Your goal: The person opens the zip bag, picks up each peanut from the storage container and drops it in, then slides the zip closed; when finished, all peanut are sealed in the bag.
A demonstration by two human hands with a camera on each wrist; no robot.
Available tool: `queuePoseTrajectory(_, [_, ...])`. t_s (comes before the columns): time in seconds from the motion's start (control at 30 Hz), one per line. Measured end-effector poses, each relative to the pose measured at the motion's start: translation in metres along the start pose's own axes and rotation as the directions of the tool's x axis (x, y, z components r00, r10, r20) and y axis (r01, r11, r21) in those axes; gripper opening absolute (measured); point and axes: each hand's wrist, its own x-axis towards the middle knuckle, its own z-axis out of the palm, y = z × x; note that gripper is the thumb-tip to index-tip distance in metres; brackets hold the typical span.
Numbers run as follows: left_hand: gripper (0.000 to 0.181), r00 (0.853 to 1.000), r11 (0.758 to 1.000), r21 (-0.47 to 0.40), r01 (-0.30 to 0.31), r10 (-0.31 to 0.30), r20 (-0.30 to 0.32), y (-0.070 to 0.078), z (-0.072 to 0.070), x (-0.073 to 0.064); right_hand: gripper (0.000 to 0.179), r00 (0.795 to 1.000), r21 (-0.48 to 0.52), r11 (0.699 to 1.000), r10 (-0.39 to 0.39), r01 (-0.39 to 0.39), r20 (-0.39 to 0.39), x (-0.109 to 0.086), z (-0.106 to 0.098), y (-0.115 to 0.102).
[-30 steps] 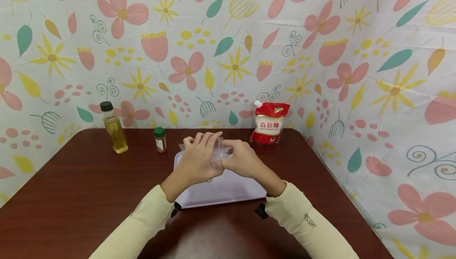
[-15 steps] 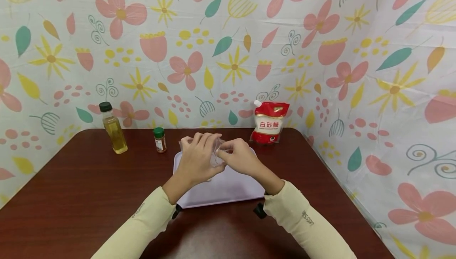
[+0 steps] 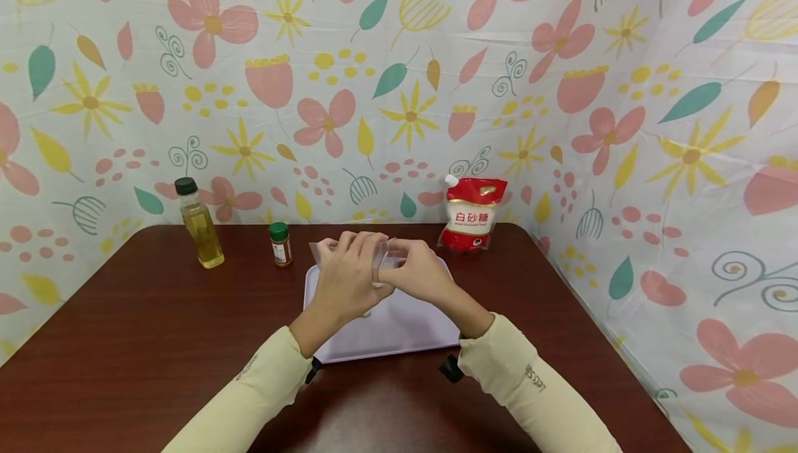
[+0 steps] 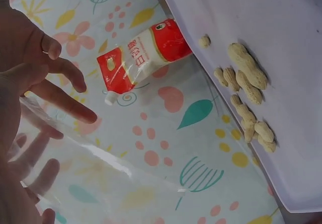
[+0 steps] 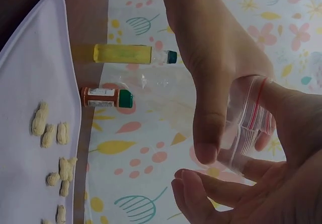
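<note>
A clear zip-lock bag (image 5: 242, 114) with a red line along its mouth is held up above a pale lilac tray (image 3: 405, 332). My left hand (image 3: 349, 276) grips the bag near its mouth, thumb across the near face in the right wrist view. The thumb and a finger of my right hand (image 3: 422, 273) stand apart at the mouth, touching its rim and spreading it. Its other fingers are loose in the left wrist view. The bag's transparent body (image 4: 126, 168) looks empty and hangs out past the left hand. Several unshelled peanuts (image 4: 247, 68) lie on the tray, mostly hidden in the head view.
At the back left of the brown table (image 3: 156, 342) stand an oil bottle (image 3: 201, 228) and a green-capped seasoning jar (image 3: 280, 245). A red and white sugar pouch (image 3: 472, 214) stands at the back right, before a flower-patterned cloth (image 3: 349, 93).
Half a second ago my right thumb and fingertip were close together at the bag's rim; now they stand apart at the mouth. The left hand keeps its hold with little movement.
</note>
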Motion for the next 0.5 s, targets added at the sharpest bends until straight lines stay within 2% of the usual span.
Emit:
queuePoseTrajectory(0.1, [0.062,0.998,1.0,0.001,-0.02,0.02,-0.067,-0.001,0.002,0.0,0.05,1.0,0.02,1.0,-0.005,0.005,0.019,0.0,0.0,0.0])
queuePoseTrajectory(0.2, [0.058,0.988,0.999,-0.005,-0.045,0.043,-0.146,-0.004,0.004,0.0,0.05,1.0,0.041,0.999,-0.003,0.001,0.031,0.0,0.001,-0.001])
queuePoseTrajectory(0.3, [0.055,0.979,0.998,-0.006,-0.061,0.059,-0.193,-0.006,0.005,-0.001,0.05,0.999,0.071,0.997,-0.005,0.002,0.041,0.001,0.001,-0.001])
queuePoseTrajectory(0.4, [0.055,0.98,0.998,0.006,-0.069,0.069,-0.188,-0.009,0.004,-0.002,0.05,0.999,0.088,0.996,-0.009,0.005,0.044,0.001,0.001,0.001])
queuePoseTrajectory(0.5, [0.062,0.99,0.998,0.038,-0.051,0.055,-0.131,-0.012,0.0,-0.002,0.045,0.999,0.111,0.994,-0.021,0.018,0.034,0.001,-0.001,0.004])
